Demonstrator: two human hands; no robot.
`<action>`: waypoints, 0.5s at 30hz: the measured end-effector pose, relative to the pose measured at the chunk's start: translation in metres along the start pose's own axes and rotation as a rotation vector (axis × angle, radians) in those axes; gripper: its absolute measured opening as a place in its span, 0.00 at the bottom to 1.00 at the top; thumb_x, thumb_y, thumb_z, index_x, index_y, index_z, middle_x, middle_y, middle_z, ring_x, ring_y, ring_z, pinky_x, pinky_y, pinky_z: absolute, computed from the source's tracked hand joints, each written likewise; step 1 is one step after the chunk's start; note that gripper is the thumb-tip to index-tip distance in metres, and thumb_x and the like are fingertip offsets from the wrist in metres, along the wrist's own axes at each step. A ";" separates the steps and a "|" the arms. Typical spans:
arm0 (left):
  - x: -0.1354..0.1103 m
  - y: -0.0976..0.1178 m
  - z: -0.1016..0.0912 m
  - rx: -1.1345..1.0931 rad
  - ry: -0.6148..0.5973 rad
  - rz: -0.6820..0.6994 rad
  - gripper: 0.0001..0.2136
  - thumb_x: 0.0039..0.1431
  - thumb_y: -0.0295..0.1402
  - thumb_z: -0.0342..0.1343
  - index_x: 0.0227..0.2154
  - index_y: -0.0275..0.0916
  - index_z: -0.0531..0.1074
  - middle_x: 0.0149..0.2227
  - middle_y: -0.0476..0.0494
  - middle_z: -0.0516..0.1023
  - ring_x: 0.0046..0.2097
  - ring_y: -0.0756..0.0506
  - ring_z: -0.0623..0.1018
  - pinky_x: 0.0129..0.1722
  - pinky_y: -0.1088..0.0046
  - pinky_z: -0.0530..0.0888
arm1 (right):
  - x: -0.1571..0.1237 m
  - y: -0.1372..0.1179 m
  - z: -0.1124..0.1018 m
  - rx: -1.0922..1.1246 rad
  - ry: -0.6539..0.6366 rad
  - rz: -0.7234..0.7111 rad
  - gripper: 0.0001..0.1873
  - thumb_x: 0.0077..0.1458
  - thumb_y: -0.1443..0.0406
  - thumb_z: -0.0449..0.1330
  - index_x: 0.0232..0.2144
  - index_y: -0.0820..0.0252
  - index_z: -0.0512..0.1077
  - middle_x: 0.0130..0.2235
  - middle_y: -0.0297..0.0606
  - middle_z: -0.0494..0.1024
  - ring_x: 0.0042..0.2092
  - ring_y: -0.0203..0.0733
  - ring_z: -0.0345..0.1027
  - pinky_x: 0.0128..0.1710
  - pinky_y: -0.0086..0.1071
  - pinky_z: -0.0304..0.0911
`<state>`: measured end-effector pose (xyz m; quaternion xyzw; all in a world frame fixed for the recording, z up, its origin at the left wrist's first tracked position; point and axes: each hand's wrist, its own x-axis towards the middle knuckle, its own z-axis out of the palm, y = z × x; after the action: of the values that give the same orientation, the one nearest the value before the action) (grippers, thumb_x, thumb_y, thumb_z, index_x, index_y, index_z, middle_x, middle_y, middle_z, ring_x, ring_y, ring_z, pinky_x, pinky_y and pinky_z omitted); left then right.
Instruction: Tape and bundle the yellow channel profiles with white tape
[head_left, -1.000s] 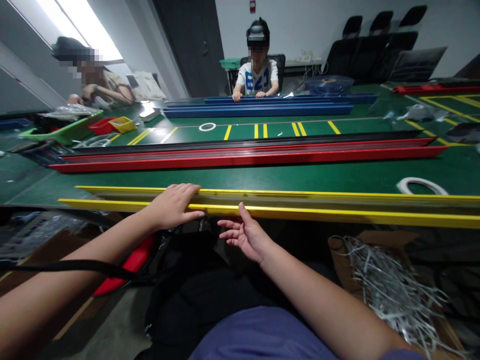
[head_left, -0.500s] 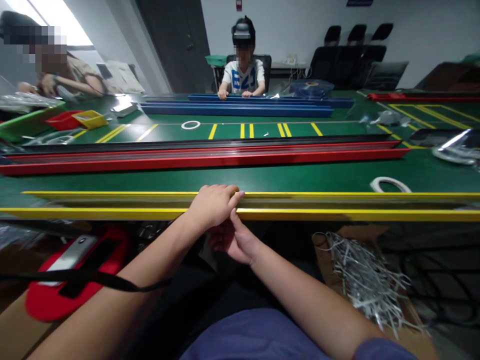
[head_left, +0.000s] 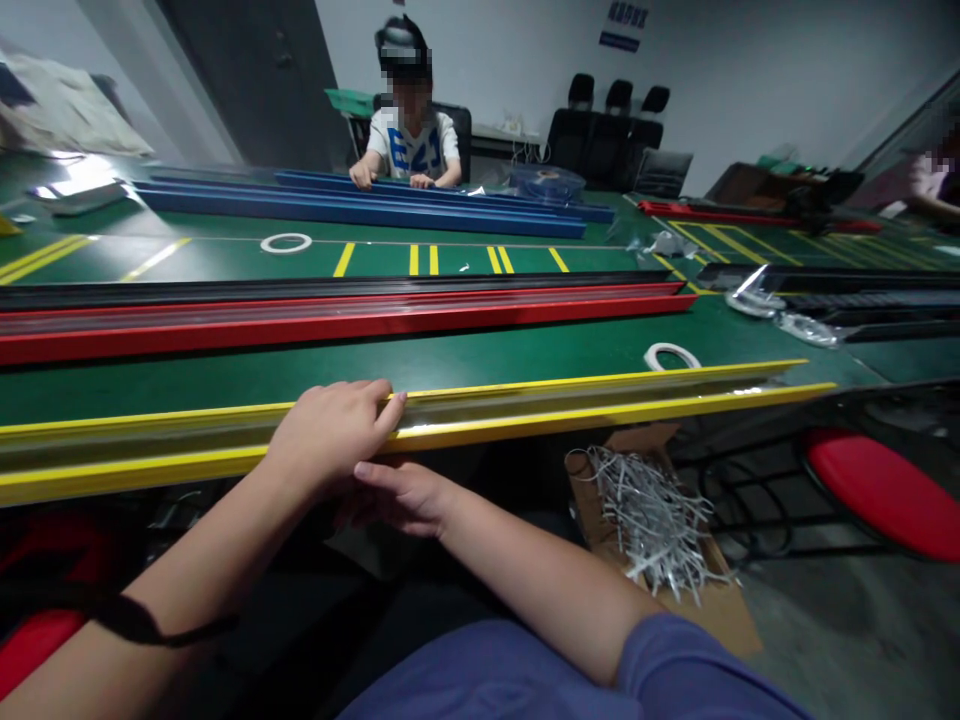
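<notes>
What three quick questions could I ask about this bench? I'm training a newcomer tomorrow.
1. True or false: the left hand rests on the yellow rail.
2. What colour are the long rails in front of the person at the far end?
3. What fills the cardboard box below and to the right of the right hand?

Key: 1 true; 2 blue; 3 silvery strips
</notes>
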<state>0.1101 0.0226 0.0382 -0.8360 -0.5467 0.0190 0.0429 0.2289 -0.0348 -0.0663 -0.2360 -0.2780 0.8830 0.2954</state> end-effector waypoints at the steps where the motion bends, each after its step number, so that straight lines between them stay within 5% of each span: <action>1: 0.000 0.000 0.000 0.002 -0.002 -0.003 0.27 0.74 0.49 0.34 0.41 0.41 0.76 0.42 0.36 0.84 0.44 0.32 0.82 0.40 0.60 0.69 | 0.000 0.000 0.000 -0.005 -0.006 -0.008 0.37 0.40 0.43 0.79 0.43 0.63 0.79 0.39 0.39 0.81 0.36 0.40 0.76 0.36 0.30 0.66; 4: 0.001 0.001 0.000 -0.003 -0.011 -0.024 0.27 0.74 0.50 0.33 0.41 0.41 0.77 0.42 0.35 0.84 0.44 0.32 0.82 0.40 0.59 0.70 | 0.001 0.000 -0.002 -0.032 -0.022 -0.039 0.42 0.33 0.40 0.80 0.42 0.62 0.80 0.39 0.38 0.81 0.35 0.40 0.76 0.35 0.29 0.66; 15: -0.002 0.005 -0.002 0.012 0.025 -0.041 0.28 0.74 0.50 0.32 0.39 0.42 0.76 0.40 0.36 0.84 0.43 0.33 0.83 0.39 0.59 0.70 | 0.008 0.001 -0.018 -0.225 -0.074 -0.094 0.41 0.37 0.38 0.77 0.45 0.60 0.81 0.45 0.39 0.82 0.39 0.39 0.75 0.39 0.31 0.65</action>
<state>0.1146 0.0188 0.0402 -0.8246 -0.5629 0.0109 0.0553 0.2331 -0.0238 -0.0827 -0.2218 -0.3967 0.8396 0.2976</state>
